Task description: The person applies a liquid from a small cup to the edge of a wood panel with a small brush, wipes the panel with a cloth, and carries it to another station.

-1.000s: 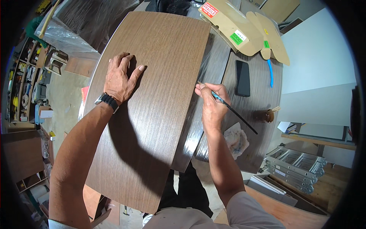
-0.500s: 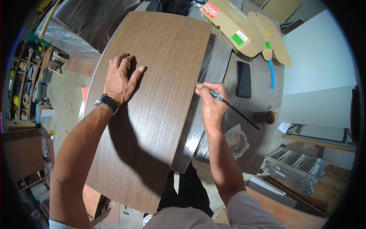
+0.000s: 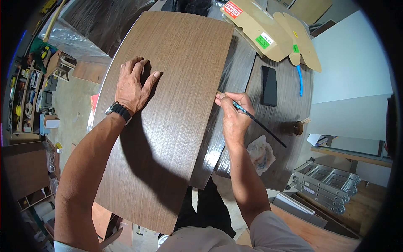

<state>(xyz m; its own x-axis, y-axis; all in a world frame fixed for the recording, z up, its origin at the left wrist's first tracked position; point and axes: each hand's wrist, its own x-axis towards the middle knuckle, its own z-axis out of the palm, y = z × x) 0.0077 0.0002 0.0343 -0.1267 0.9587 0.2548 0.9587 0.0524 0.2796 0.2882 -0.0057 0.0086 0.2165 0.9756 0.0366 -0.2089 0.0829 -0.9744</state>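
A large brown wood-grain panel point(image 3: 184, 88) lies in front of me, its long right edge running beside my right hand. My left hand point(image 3: 131, 88) rests on the panel's upper left part, palm down, thumb apart from the fingers and holding nothing. Pinched in my right hand point(image 3: 235, 119) is a slim paintbrush point(image 3: 265, 130) with a dark handle that slants down to the right. Its tip end meets the panel's right edge; the bristles are mostly hidden by my fingers.
Right of the panel, a film-wrapped surface bears a black phone point(image 3: 269, 86), a blue strip point(image 3: 299, 80), a brown jar point(image 3: 290, 128) and a stained crumpled cloth point(image 3: 261, 154). Folded cardboard packaging point(image 3: 277, 44) lies behind. A folded metal ladder point(image 3: 325, 182) is at lower right.
Almost nothing differs. My right hand and the paintbrush have shifted very slightly; my left hand stays in place on the panel.
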